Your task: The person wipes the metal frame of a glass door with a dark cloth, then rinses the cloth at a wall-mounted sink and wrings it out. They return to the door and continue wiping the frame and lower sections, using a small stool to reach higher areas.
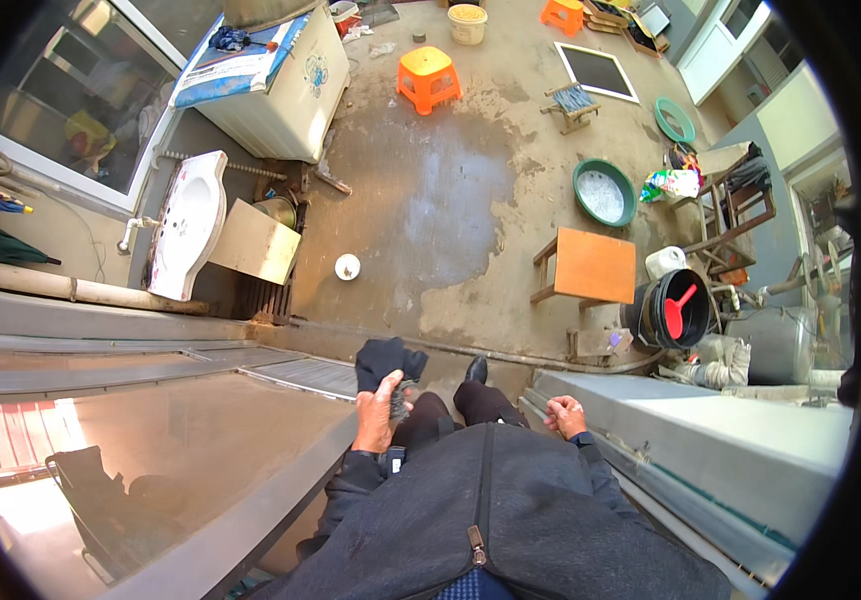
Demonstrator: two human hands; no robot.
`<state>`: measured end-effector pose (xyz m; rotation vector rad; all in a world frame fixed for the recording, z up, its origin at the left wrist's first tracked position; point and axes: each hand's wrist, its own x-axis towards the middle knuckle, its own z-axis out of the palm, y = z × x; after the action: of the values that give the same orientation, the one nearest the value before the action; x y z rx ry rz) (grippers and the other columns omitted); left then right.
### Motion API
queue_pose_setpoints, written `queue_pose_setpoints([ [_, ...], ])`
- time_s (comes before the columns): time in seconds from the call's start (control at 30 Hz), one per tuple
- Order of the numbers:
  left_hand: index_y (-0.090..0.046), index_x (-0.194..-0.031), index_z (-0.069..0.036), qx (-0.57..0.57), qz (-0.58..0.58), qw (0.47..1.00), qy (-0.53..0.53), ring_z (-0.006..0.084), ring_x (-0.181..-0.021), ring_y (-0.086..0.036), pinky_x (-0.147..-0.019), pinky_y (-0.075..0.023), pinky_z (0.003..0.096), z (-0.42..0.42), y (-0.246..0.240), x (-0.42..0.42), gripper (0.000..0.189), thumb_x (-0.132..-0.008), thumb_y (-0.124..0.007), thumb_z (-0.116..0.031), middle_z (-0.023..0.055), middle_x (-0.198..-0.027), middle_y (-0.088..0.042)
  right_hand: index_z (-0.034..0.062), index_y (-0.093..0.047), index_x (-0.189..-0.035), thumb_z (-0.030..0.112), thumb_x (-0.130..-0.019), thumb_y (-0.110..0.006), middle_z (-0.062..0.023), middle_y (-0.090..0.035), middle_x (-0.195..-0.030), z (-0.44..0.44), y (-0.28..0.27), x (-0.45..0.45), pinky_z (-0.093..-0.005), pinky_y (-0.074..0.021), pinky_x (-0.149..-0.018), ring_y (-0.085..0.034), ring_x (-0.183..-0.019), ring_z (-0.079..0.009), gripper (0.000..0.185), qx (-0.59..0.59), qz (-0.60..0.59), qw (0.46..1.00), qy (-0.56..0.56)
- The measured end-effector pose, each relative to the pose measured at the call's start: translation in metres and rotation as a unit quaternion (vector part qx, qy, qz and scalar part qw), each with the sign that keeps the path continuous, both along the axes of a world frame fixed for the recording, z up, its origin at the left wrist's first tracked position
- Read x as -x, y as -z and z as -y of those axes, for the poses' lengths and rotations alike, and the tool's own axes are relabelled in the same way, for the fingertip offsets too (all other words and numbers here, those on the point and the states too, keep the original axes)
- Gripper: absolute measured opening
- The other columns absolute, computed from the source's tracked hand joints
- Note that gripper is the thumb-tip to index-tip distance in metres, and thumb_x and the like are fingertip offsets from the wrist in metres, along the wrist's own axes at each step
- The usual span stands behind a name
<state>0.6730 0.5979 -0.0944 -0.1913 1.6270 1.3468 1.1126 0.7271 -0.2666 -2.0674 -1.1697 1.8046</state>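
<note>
My left hand (378, 414) grips a bunched dark cloth (387, 363) in front of my left thigh. A grey mesh-like pad (401, 400), possibly a steel wool scourer, is held in the same hand, partly behind the fingers. My right hand (566, 417) hangs beside my right leg with its fingers curled in, and nothing shows in it. A dark shoe (477, 369) steps through a doorway onto the wet concrete floor (445, 180) ahead of me.
An open metal door (160, 480) stands at my left. A threshold pipe (475, 351) crosses before my foot. Left are a washbasin (190, 225) and a floor drain grate (269, 300). Right are a wooden stool (595, 265), a green basin of suds (601, 193) and a black bucket (652, 315).
</note>
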Motion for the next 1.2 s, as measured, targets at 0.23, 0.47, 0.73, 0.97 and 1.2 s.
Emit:
queue_pose_setpoints([
  [0.23,-0.079,-0.120,-0.004,-0.013,0.033,0.990,-0.136,0.0228,-0.059,-0.072,-0.054,-0.0593,0.0357,-0.022,0.026,0.020,0.037,-0.102,-0.083,-0.037,0.0136,-0.088,-0.080,-0.0011,-0.070,-0.120,0.024,-0.101,-0.076,-0.0141,-0.079,-0.095,-0.099,0.020,-0.011,-0.0365,-0.0626,-0.055,-0.077,-0.065,-0.0221,0.032,0.016,0.023,1.000,-0.012],
  [0.47,-0.076,-0.124,-0.005,-0.028,0.061,0.977,-0.204,0.0227,-0.063,-0.072,-0.058,-0.0593,0.0367,-0.083,0.050,0.056,0.037,-0.106,-0.077,-0.038,0.0120,-0.090,-0.079,0.0008,-0.071,-0.116,0.023,-0.102,-0.076,-0.0118,-0.079,-0.093,-0.174,0.037,0.017,-0.0365,-0.0624,-0.054,-0.076,-0.065,-0.0213,0.026,0.043,0.013,0.997,-0.056],
  [0.73,-0.080,-0.115,0.000,-0.072,0.018,0.989,-0.124,0.0195,-0.065,-0.074,-0.061,-0.0594,0.0337,-0.249,0.040,0.148,0.039,-0.105,-0.079,-0.038,0.0141,-0.095,-0.082,0.0011,-0.071,-0.111,0.022,-0.103,-0.075,-0.0091,-0.076,-0.086,-0.305,0.038,0.099,-0.0361,-0.0599,-0.054,-0.074,-0.063,-0.0192,0.023,0.047,-0.009,0.999,-0.027],
  [0.97,-0.083,-0.112,0.002,-0.134,-0.045,0.988,-0.061,0.0168,-0.070,-0.075,-0.066,-0.0600,0.0318,-0.394,0.006,0.229,0.032,-0.104,-0.081,-0.029,0.0104,-0.095,-0.082,0.0002,-0.074,-0.116,0.027,-0.104,-0.074,-0.0090,-0.078,-0.091,-0.423,0.010,0.197,-0.0330,-0.0612,-0.058,-0.076,-0.067,-0.0178,0.029,-0.059,0.014,0.997,-0.055],
  [1.2,-0.079,-0.119,0.001,-0.159,-0.173,0.972,0.001,0.0169,-0.074,-0.074,-0.066,-0.0610,0.0319,-0.505,-0.005,0.271,0.031,-0.104,-0.082,-0.027,0.0077,-0.104,-0.080,-0.0008,-0.071,-0.125,0.027,-0.104,-0.075,-0.0116,-0.079,-0.096,-0.506,0.011,0.240,-0.0333,-0.0621,-0.059,-0.077,-0.068,-0.0200,0.035,-0.014,0.054,0.993,-0.102],
])
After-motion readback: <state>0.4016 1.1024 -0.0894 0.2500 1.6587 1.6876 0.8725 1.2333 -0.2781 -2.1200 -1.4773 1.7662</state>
